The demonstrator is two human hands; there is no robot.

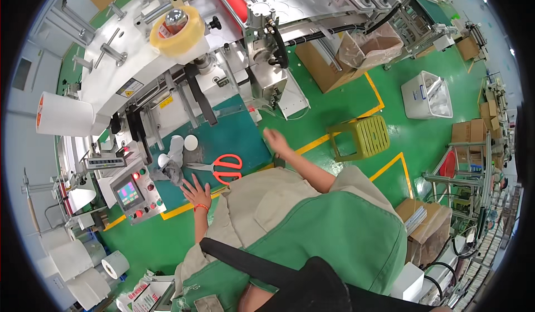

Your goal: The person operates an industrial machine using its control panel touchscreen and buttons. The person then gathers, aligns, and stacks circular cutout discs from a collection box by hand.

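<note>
My left hand point(196, 194), with a red band at the wrist, is spread open at the near edge of a teal work surface point(239, 139). Just beyond its fingertips lies a crumpled grey and white bundle point(174, 164), perhaps cloth or gloves. Beside that are scissors with orange handles point(227, 168), blades toward the left, and a small white round piece point(191, 142). My right hand point(276, 140) hovers by the right edge of the surface, fingers loosely stretched out, with nothing visible in it.
Over the surface stands a white machine point(139, 61) carrying a roll of clear yellowish tape point(177, 33). A control panel point(131, 192) with a lit screen is at its left. On the green floor to the right are a yellow-green stool point(365, 136), a white bin point(418, 103) and a cardboard box point(326, 67).
</note>
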